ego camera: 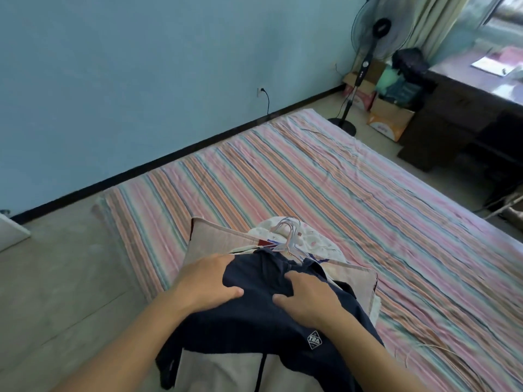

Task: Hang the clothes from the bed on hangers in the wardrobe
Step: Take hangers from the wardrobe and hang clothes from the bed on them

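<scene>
A dark navy garment (254, 329) with a small white logo lies on top of a pile of clothes at the near edge of the striped bed (353, 193). My left hand (206, 281) grips its left edge, thumb over the cloth and fingers tucked beneath. My right hand (308, 295) holds the cloth near its middle, fingers curled into the fabric. Pale plastic hangers (288, 236) lie bunched on a white patterned garment (314, 241) just beyond. A beige piece (209, 239) sits under the pile. No wardrobe is in view.
A standing fan (365, 52) stands past the bed's far corner, next to cardboard boxes (387, 120) and bags. A dark wooden desk (467, 108) stands at the right by the window. A blue wall runs behind the bed. Tiled floor lies to the left.
</scene>
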Demonstrator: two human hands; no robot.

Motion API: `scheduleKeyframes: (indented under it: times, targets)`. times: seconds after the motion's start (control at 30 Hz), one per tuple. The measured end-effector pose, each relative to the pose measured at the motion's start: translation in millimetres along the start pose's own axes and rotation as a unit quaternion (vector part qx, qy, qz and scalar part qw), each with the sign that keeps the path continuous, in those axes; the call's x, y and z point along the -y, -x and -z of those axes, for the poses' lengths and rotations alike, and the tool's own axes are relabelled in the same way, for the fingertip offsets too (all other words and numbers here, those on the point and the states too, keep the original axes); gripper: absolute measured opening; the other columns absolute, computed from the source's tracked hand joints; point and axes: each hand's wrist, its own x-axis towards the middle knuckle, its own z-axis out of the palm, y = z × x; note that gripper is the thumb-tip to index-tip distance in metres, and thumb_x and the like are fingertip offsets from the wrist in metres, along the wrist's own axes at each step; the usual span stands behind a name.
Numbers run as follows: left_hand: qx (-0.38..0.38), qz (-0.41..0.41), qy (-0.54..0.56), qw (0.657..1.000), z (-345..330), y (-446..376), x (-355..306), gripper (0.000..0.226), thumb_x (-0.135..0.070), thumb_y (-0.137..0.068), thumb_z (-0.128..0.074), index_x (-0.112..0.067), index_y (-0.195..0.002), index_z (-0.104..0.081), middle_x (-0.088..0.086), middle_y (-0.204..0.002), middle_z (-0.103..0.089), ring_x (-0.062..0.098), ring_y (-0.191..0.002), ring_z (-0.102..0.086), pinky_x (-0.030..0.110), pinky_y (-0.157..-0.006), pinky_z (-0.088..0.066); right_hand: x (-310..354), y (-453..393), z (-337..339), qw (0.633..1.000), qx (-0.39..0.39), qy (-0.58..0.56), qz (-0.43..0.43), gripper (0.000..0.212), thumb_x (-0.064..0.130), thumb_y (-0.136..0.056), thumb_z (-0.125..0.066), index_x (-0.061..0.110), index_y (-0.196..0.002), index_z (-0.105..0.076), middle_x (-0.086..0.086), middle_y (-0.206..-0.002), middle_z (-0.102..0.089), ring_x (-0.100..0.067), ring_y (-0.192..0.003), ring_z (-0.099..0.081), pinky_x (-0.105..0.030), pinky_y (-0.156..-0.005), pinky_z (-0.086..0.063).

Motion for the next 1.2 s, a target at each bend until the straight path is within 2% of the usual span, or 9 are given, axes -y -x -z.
scheduleKeyframes:
  times: [0.07, 0.23, 0.37, 0.43, 0.57, 0.8, 0.93, 1.07, 1.2]
  targets:
    - [-0.021, 0.002, 0.001, 1.0, 23, 28, 5, 0.065, -0.062, -0.08, -0.062, -0.037, -0.138, -0.045, -0.009, -0.138, -0.055, 0.017, -0.121, -0.055, 0.033, -0.094, -0.046, 26, 20, 17, 1.0, -0.01, 0.006, 0.026, 0.034, 0.05, -0.088, -0.054, 0.019, -0.102, -0.053, 0.002, -0.099, -0.061, -0.023, -0.093, -0.058, -0.037, -0.075, -0.044]
    - [-0.065, 0.031, -0.018, 0.997, 74, 108, 27, 0.083, -0.064, -0.079, -0.063, -0.03, -0.149, -0.034, -0.004, -0.147, -0.049, 0.019, -0.129, -0.051, 0.04, -0.102, -0.046, 96, 79, 47, 0.994, -0.04, 0.019, 0.098, 0.027, 0.046, -0.088, -0.057, 0.022, -0.086, -0.048, 0.007, -0.079, -0.051, -0.019, -0.075, -0.053, -0.036, -0.063, -0.039]
    - [-0.085, 0.047, -0.035, 0.995, 109, 189, 50, 0.077, -0.063, -0.079, -0.064, -0.029, -0.144, -0.04, -0.005, -0.142, -0.052, 0.018, -0.124, -0.053, 0.036, -0.097, -0.047, 157, 133, 59, 0.983, -0.044, 0.085, 0.159, 0.035, 0.035, -0.089, -0.056, 0.013, -0.116, -0.056, -0.003, -0.11, -0.063, -0.026, -0.098, -0.061, -0.043, -0.083, -0.053]
    - [-0.102, 0.056, -0.041, 0.992, 124, 235, 61, 0.079, -0.062, -0.081, -0.064, -0.028, -0.147, -0.037, -0.005, -0.146, -0.048, 0.017, -0.128, -0.05, 0.035, -0.097, -0.045, 189, 164, 65, 0.971, -0.042, 0.128, 0.2, 0.04, 0.031, -0.091, -0.055, 0.01, -0.125, -0.054, -0.008, -0.124, -0.061, -0.03, -0.109, -0.06, -0.048, -0.091, -0.052]
    - [-0.126, 0.096, -0.041, 0.986, 146, 327, 89, 0.084, -0.068, -0.077, -0.063, -0.031, -0.148, -0.037, -0.006, -0.148, -0.046, 0.017, -0.128, -0.048, 0.037, -0.1, -0.045, 250, 226, 72, 0.948, -0.037, 0.154, 0.275, 0.055, 0.035, -0.094, -0.056, 0.019, -0.145, -0.042, -0.001, -0.141, -0.053, -0.024, -0.123, -0.053, -0.041, -0.099, -0.047]
    - [-0.1, 0.143, 0.045, 0.984, 161, 473, 129, 0.082, -0.063, -0.082, -0.063, -0.029, -0.15, -0.032, -0.004, -0.153, -0.039, 0.015, -0.136, -0.041, 0.029, -0.109, -0.036, 349, 317, 60, 0.898, -0.068, 0.196, 0.389, 0.059, 0.042, -0.095, -0.06, 0.023, -0.147, -0.04, 0.002, -0.144, -0.052, -0.02, -0.126, -0.053, -0.037, -0.102, -0.046]
    - [-0.129, 0.181, 0.084, 0.971, 156, 546, 146, 0.086, -0.067, -0.078, -0.064, -0.032, -0.15, -0.033, -0.004, -0.146, -0.045, 0.013, -0.122, -0.051, 0.026, -0.099, -0.043, 391, 362, 41, 0.864, -0.065, 0.209, 0.454, 0.06, 0.046, -0.093, -0.062, 0.024, -0.146, -0.043, 0.003, -0.144, -0.051, -0.018, -0.13, -0.049, -0.034, -0.104, -0.041]
    - [-0.166, 0.212, 0.095, 0.958, 151, 613, 152, 0.075, -0.062, -0.08, -0.066, -0.03, -0.144, -0.041, -0.008, -0.132, -0.054, 0.007, -0.106, -0.056, 0.03, -0.091, -0.052, 432, 399, 22, 0.835, -0.028, 0.213, 0.506, 0.056, 0.049, -0.091, -0.064, 0.026, -0.14, -0.048, 0.004, -0.134, -0.059, -0.016, -0.116, -0.058, -0.037, -0.1, -0.049]
    - [-0.198, 0.258, 0.119, 0.938, 140, 666, 158, 0.066, -0.054, -0.084, -0.067, -0.033, -0.141, -0.042, -0.012, -0.136, -0.051, 0.006, -0.114, -0.054, 0.026, -0.092, -0.05, 470, 430, 8, 0.794, 0.002, 0.217, 0.568, 0.051, 0.048, -0.091, -0.066, 0.025, -0.135, -0.053, 0.006, -0.126, -0.063, -0.014, -0.108, -0.062, -0.036, -0.094, -0.055]
